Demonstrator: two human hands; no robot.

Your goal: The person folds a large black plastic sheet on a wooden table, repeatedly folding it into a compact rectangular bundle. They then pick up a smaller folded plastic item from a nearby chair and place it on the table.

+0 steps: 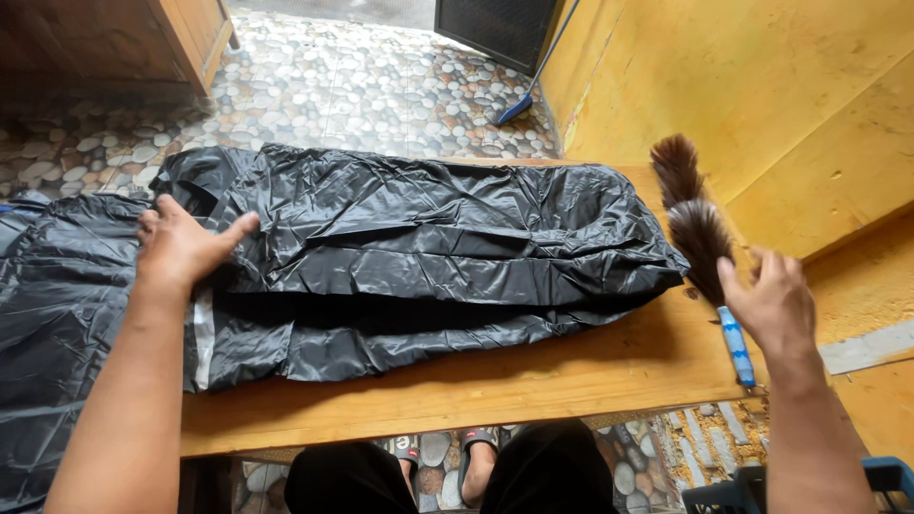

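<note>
A crumpled black plastic raincoat lies folded lengthwise across a wooden table. My left hand rests flat on its left part, fingers spread, pressing the plastic down. My right hand hovers open above the table's right end, just over a feather duster with dark brown feathers and a blue and white handle. The duster lies on the table against the yellow wall. The fingers do not close around the handle.
More black plastic hangs off the table's left end. A yellow wall borders the right. The pebble-pattern floor holds a wooden cabinet and a blue broom. My legs and sandals show under the table.
</note>
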